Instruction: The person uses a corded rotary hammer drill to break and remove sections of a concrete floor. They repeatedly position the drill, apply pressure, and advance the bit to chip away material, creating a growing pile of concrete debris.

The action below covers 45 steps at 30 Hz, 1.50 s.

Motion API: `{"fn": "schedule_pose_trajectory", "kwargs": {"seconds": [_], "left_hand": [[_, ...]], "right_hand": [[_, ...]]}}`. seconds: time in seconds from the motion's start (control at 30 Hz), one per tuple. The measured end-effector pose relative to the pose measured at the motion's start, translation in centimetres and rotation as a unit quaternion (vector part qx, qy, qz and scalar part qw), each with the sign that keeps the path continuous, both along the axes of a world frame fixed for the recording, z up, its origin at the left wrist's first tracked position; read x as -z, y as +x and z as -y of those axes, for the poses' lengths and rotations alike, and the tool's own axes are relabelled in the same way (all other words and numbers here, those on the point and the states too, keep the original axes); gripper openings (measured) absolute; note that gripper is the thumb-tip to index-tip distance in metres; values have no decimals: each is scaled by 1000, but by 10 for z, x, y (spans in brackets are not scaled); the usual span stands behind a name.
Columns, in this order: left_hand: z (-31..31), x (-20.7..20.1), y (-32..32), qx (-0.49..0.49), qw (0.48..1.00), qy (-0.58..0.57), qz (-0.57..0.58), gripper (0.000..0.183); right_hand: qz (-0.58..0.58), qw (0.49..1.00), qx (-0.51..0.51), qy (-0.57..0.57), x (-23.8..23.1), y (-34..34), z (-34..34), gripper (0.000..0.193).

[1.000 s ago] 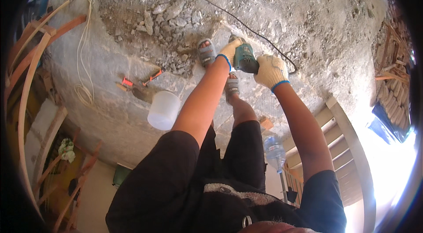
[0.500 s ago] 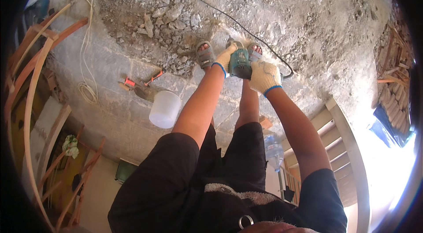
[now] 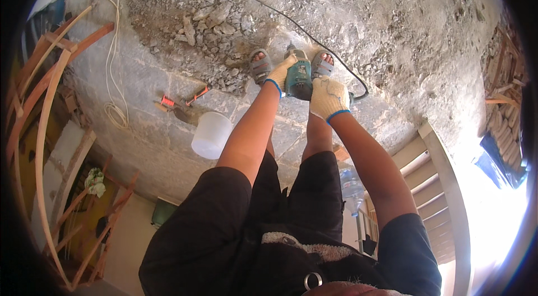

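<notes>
Between my sandalled feet is a teal rotary hammer drill (image 3: 298,80), its chuck pointing away from me at the broken concrete floor. My left hand (image 3: 282,72), in a cream knit glove with a blue cuff, is closed around the drill's front left side. At the rear right, my right hand (image 3: 329,98), gloved the same way, wraps the drill's handle, which it mostly hides. A black power cord (image 3: 291,20) loops out by the right glove and runs to the upper left. The bit's tip is too small to make out.
Concrete rubble (image 3: 216,27) is heaped ahead and left of my feet. A white bucket (image 3: 212,135) stands left, near orange-handled tools (image 3: 197,95) and a coiled pale cable (image 3: 116,115). Wooden frames (image 3: 42,145) crowd the left edge; a slatted structure (image 3: 428,184) and plastic bottle (image 3: 351,189) are right.
The drill and both gloved hands have shifted slightly left relative to my feet. Both hands keep their hold, and the view has moved a little.
</notes>
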State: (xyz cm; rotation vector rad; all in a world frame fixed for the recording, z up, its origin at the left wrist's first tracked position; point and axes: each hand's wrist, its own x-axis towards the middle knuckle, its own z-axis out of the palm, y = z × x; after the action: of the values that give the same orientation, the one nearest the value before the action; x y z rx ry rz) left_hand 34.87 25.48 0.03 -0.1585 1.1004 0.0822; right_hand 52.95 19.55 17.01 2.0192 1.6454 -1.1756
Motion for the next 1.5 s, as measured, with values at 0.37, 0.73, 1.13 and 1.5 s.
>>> {"fn": "schedule_pose_trajectory", "kwargs": {"seconds": [0.37, 0.73, 1.13, 1.5], "left_hand": [[2, -2, -1, 22, 999, -14, -27, 48], [-13, -8, -1, 37, 998, 27, -32, 50], [-3, -61, -28, 45, 998, 12, -38, 43], [24, 28, -78, -72, 996, 32, -52, 40]], "right_hand": [[-6, 1000, 29, -8, -1, -4, 6, 24], [15, 999, 31, 8, 15, -20, 5, 22], [0, 990, 131, 41, -50, -58, 30, 23], [12, 998, 64, 19, -15, -72, 11, 20]]}}
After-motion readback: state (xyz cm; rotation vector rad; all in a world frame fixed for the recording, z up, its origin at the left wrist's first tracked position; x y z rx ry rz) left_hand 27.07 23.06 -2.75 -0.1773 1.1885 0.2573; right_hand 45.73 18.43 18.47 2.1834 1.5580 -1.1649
